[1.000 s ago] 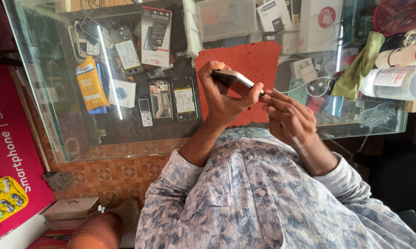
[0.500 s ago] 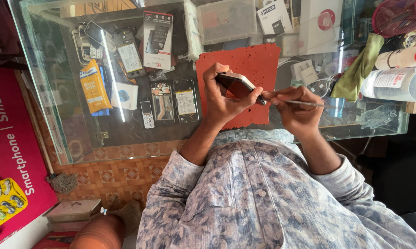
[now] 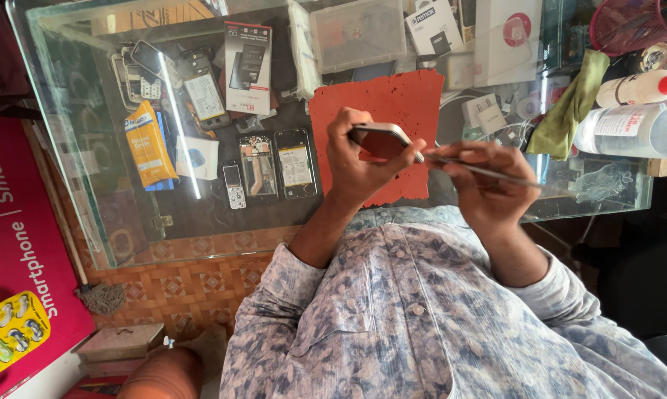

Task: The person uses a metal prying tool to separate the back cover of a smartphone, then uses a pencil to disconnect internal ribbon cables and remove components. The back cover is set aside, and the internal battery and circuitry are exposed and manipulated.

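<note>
1. Your left hand [image 3: 359, 159] grips a slim dark smartphone with a silvery edge [image 3: 381, 139], fingers curled round its far side and thumb on the near edge, so the fingers are clamped on the phone.
2. The phone is lifted off the glass tabletop [image 3: 90, 185], tilted, directly above the red square rubber work mat [image 3: 392, 100].
3. Your right hand [image 3: 488, 188] pinches a thin metal tool [image 3: 481, 170] between thumb and fingers pressed together; its tip meets the phone's right-hand corner, over the mat's right edge.
4. Left of the mat, under the glass, lie 2 opened phone bodies [image 3: 278, 164] side by side, and further left a yellow packet [image 3: 149, 144].
5. Right of the mat sit a crumpled green cloth [image 3: 570, 107] and a clear plastic bottle lying on its side [image 3: 633, 129].
6. Beyond the mat stands a white box with a red circle [image 3: 507, 33].
</note>
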